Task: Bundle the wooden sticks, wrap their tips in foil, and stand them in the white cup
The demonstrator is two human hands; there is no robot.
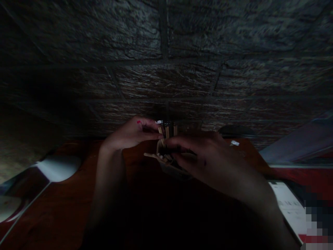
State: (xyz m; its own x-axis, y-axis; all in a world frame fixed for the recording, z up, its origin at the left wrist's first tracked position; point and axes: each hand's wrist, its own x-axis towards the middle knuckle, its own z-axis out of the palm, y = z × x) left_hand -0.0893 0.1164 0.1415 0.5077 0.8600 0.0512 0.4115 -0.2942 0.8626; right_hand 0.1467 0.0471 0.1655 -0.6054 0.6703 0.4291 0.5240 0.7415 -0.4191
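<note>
A small container with a pale, wood-like rim stands on the table in dim light, its contents mostly in shadow. Several thin wooden sticks rise upright along its far side, and one short stick juts out at the left. My left hand comes in from the left, thumb and finger pinched on the leftmost upright stick. From the right, my right hand curls over the container, fingertips close to the sticks and the inside. What they grip is hidden by shadow. A small shiny silver piece shows beside my left fingertips.
Behind the wooden table rises a dark stone-tiled wall. A white rounded object lies at the left, with a thin pale cord near it. At the right are a white scrap and a lit phone-like screen.
</note>
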